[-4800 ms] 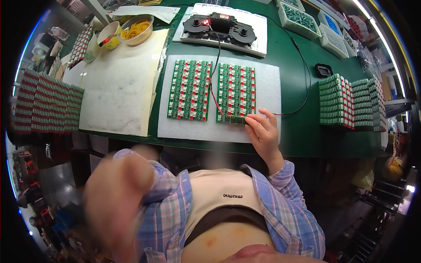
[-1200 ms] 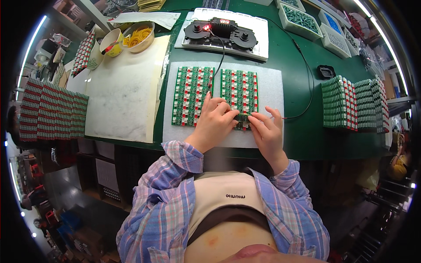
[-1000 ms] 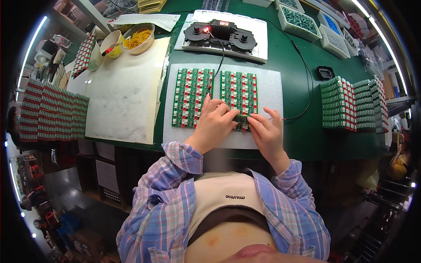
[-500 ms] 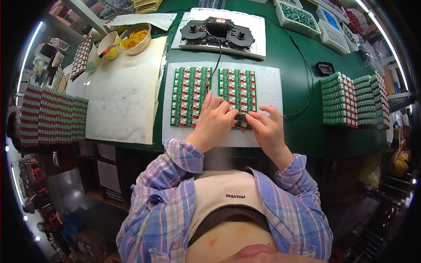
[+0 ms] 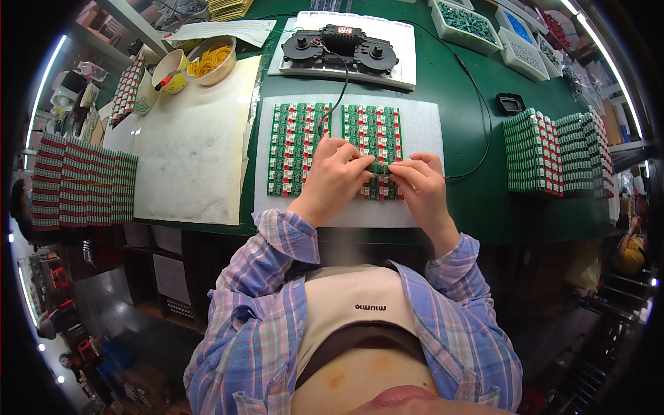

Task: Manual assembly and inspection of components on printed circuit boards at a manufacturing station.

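Two green circuit board panels, the left panel (image 5: 294, 149) and the right panel (image 5: 370, 131), lie side by side on a white foam sheet (image 5: 422, 138). Both carry rows of white and red connectors. Over the right panel, my left hand (image 5: 332, 173) and my right hand (image 5: 422, 185) pinch a small dark green module (image 5: 380, 168) from its two ends. My fingertips partly hide it; whether it touches the panel, I cannot tell. A black cable (image 5: 344, 90) runs down to my left index finger, where its end is hidden.
Behind the panels, a black two-spool device (image 5: 339, 50) rests on a white tray. Stacked boards stand at left (image 5: 83, 183) and right (image 5: 553, 152). Bowls with yellow rubber bands (image 5: 209, 62) are back left, parts bins (image 5: 467, 28) back right. A small black tray (image 5: 510, 104) lies nearer.
Both hands have moved slightly away from me along the right panel, carrying the small module with them. The panels stay in place on the foam.
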`<state>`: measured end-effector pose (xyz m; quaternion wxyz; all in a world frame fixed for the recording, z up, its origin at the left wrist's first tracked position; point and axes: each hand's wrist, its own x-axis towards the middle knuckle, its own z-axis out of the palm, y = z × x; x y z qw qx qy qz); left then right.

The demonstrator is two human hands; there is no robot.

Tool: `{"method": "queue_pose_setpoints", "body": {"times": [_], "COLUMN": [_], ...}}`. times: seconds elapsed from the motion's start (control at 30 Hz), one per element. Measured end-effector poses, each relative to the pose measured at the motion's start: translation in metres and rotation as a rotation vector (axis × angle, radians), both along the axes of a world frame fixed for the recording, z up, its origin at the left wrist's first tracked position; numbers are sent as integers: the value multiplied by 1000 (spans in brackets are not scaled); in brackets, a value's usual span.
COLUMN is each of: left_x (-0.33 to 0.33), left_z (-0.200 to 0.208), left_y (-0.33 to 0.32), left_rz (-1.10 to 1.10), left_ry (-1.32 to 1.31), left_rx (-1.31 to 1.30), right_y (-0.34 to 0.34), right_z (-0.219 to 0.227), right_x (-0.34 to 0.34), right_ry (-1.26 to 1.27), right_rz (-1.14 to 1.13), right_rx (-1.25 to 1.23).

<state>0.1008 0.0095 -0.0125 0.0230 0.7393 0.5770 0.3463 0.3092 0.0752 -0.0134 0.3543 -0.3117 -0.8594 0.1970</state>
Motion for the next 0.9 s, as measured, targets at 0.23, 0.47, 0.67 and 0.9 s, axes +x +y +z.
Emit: {"method": "queue_pose_setpoints", "body": {"times": [0.23,0.47,0.67,0.9], "left_x": [1,-1,-2,0], "left_z": [-9,-11,-3,-7], "left_y": [3,2,1,3], "left_rz": [45,13,22,-7], "left_ry": [31,16,-28,-91], "left_rx": [28,5,-91,-117], "right_y": [1,0,-4,1], "right_z": [-7,-14,-9,-19], "right_x": [-6,-4,-5,-6], "right_ry": [4,-62,-141,-67], "right_rz": [-43,-46,-41,22], "right_rx": [54,91,186,191]}}
